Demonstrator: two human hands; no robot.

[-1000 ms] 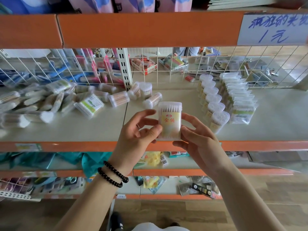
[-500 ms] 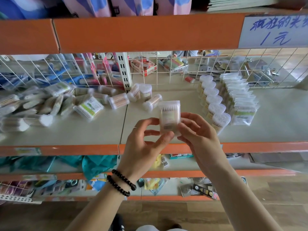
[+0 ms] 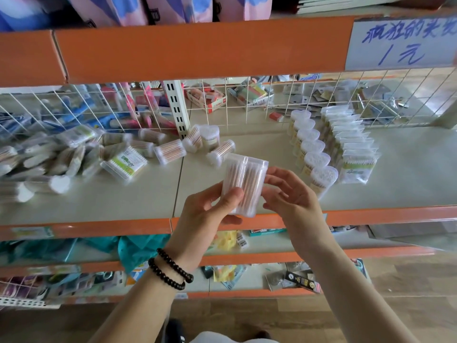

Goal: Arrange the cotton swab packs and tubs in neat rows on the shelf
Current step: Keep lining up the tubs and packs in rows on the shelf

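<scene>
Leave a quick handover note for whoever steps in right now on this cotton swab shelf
Left hand grips a clear swab tub above the shelf edge. Right hand is open, fingertips at the tub's side.
Done: a row of tubs and a row of packs stand at right.
Left: place the held tub, then sort the loose pile at left and the tipped tubs mid-shelf.

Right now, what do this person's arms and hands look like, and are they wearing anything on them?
Both forearms are bare, with no sleeves or gloves in view. The left hand has a black bead bracelet wound twice round its wrist. The right hand shows no bracelet or watch, and no rings are visible.
</scene>
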